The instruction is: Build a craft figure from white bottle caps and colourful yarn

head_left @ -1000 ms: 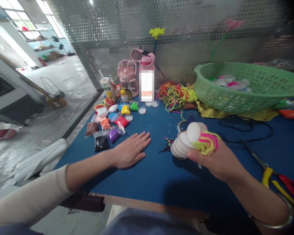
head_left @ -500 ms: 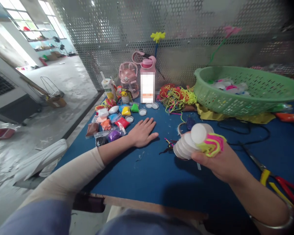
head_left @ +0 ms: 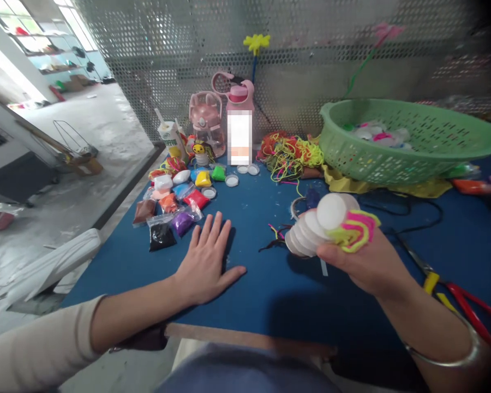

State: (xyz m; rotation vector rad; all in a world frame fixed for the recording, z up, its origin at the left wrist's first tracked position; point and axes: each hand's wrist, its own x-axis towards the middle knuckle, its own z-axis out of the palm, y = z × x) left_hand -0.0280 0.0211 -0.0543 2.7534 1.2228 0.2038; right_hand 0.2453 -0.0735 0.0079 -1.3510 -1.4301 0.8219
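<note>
My left hand (head_left: 202, 262) lies flat on the blue tabletop (head_left: 237, 305), fingers spread, holding nothing. In front of it are small bags of coloured clay, among them a black one (head_left: 161, 234) and a purple one (head_left: 184, 221). Above the table on the right, my right hand (head_left: 364, 262) is closed around a white ribbed craft figure (head_left: 306, 233) with a round white ball end. Yellow and pink yarn (head_left: 358, 229) is fixed on its side, and dark and coloured strands (head_left: 275, 240) stick out at its far left end. My right fingers are mostly hidden behind it.
A green basket (head_left: 393, 164) with wrapped pieces stands at the back right. Scissors (head_left: 433, 278) lie right of my right hand. Tangled yarn (head_left: 292, 155), a pink bottle (head_left: 239, 101), a clear pink-lidded bottle (head_left: 207, 123) and a drink carton (head_left: 172, 139) line the back.
My left hand has slid back toward the table's front edge and to the left, away from the clay bags. The right hand still holds the white figure in nearly the same place.
</note>
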